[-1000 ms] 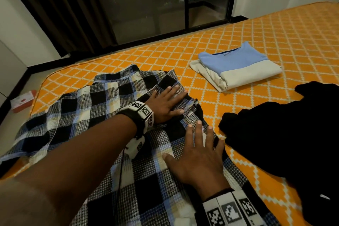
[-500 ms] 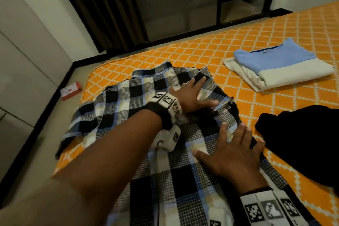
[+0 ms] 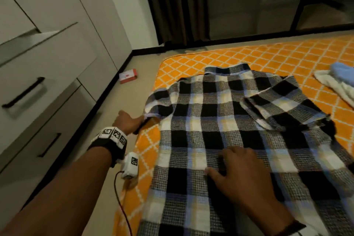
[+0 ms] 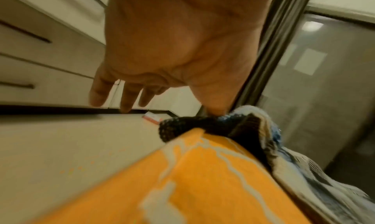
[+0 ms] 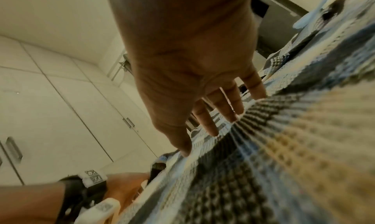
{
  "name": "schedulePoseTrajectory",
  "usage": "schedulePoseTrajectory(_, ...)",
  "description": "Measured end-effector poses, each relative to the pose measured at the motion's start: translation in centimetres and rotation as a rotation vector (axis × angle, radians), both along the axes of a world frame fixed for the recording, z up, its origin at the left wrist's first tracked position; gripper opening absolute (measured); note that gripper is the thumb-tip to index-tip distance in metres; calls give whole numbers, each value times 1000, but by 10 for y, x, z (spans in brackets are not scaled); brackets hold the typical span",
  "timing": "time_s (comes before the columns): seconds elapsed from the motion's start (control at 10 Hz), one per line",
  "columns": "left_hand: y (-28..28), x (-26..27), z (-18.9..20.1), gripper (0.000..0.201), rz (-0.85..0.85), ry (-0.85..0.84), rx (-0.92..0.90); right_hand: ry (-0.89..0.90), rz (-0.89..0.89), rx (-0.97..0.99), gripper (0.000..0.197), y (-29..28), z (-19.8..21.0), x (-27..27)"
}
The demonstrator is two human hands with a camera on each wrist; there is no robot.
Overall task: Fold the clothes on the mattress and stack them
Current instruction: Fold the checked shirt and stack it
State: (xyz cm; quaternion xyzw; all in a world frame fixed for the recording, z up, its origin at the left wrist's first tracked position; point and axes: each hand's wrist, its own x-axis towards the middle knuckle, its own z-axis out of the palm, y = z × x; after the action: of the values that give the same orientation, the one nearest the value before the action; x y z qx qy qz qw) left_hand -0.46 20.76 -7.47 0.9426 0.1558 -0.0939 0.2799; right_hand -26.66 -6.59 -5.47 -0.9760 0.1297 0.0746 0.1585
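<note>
Lying flat: checked shirt [image 3: 220, 140] (black, white, blue)

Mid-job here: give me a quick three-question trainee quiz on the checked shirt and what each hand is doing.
1. True or false: the left hand pinches the checked shirt by its sleeve end at the edge of the mattress.
2. The right hand is: A) lifting the collar B) resting fingers on the shirt's body C) holding the folded clothes
3. Fill in: the small red and white box lies on the ____.

Key: 1 true; 2 B; 3 floor.
</note>
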Motion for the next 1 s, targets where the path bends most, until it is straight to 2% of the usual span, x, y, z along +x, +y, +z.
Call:
schedulePoseTrajectory(0.1, 9, 5, -18, 95, 89, 178, -291, 7, 34, -80, 55, 16, -8, 2)
schedulePoseTrajectory(0.2, 8, 22, -19, 82, 120, 67, -473, 5, 23, -105, 63, 18, -16, 2)
schedulePoseTrajectory(0.3, 3, 38, -15, 72, 143, 160, -556, -25, 11, -97, 61, 15, -18, 2)
schedulePoseTrajectory(0.4, 4, 43, -26, 61, 12, 339, -484, -23, 14, -117, 60, 16, -20, 1)
schedulePoseTrajectory(0.5, 6, 42, -43, 24, -35, 318, -518, -52, 3, -114, 58, 13, -23, -1)
schedulePoseTrajectory(0.6, 9, 48, -38, 16, -2, 244, -559, -66, 8, -112, 56, 12, -26, -2)
schedulePoseTrajectory(0.7, 10, 56, -14, 28, 150, 154, -690, -54, 12, -95, 58, 9, -26, -1)
schedulePoseTrajectory(0.8, -8, 59, 24, 36, 336, -164, -896, -23, 19, -60, 64, 7, -27, -2)
schedulePoseTrajectory(0.9, -56, 42, 60, 54, 92, -559, -816, -17, 37, -48, 67, 6, -26, -2)
schedulePoseTrajectory(1.0, -118, 12, 70, 60, -415, -730, -523, -9, 51, -40, 72, 5, -24, -3)
